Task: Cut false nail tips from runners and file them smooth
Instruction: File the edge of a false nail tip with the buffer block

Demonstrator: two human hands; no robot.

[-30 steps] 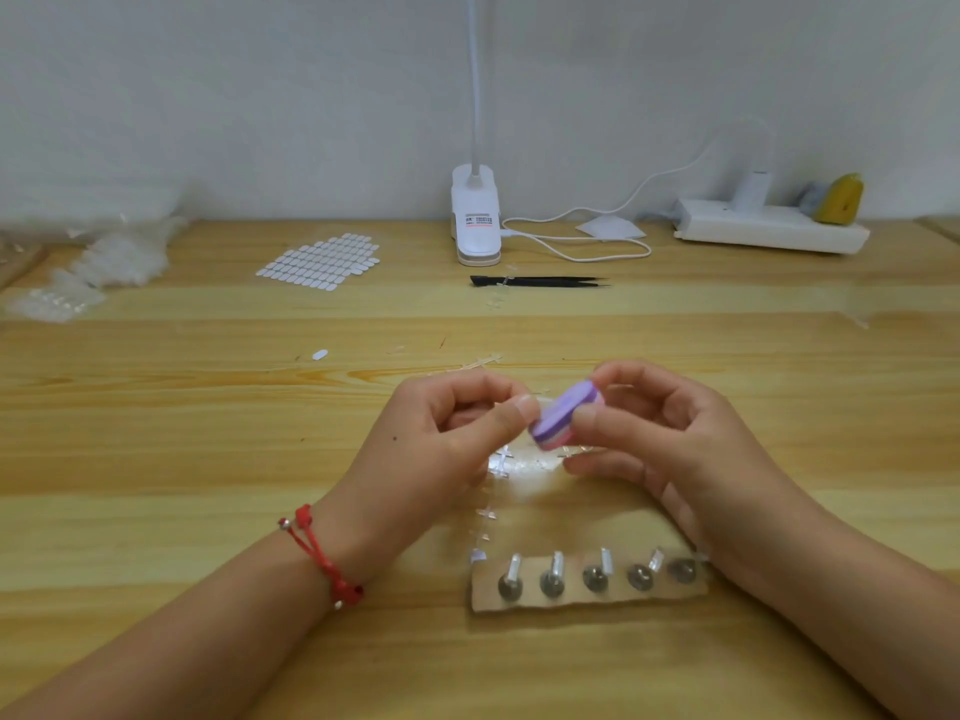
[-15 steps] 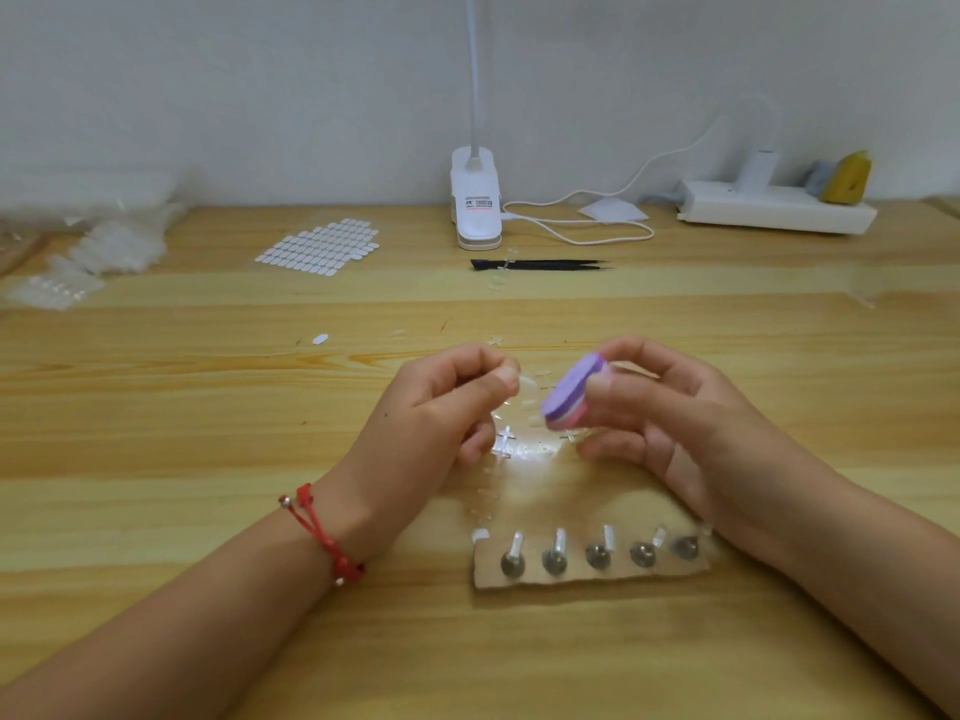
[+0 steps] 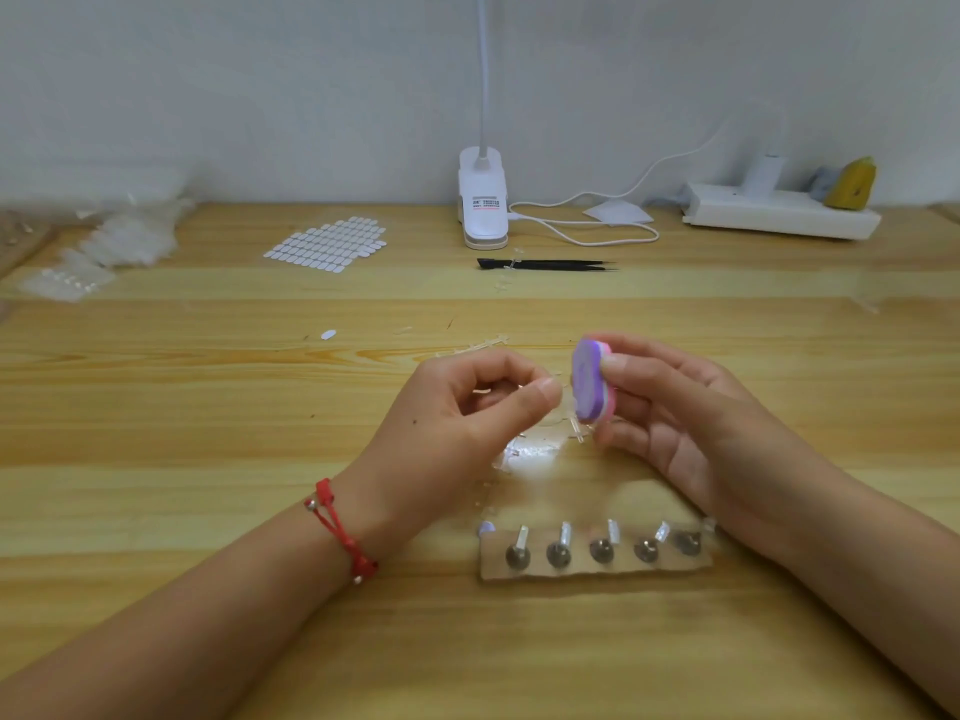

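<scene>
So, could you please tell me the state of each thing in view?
Left hand: fingers pinch something small and clear, probably a nail tip.
Right hand: grips the file block.
File block: raised off the table, purple face toward the nail tip.
Tweezers: lying flat, untouched.
Cardboard holder: flat on table.

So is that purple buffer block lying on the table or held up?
Held up: the right hand pinches the purple buffer block on edge, above the table.

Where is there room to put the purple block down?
Bare wood lies left of the left hand, this side of the sticker sheet, and right of the black tweezers, before the power strip. Crowded: clear scraps and cardboard strip by the right hand.
</scene>
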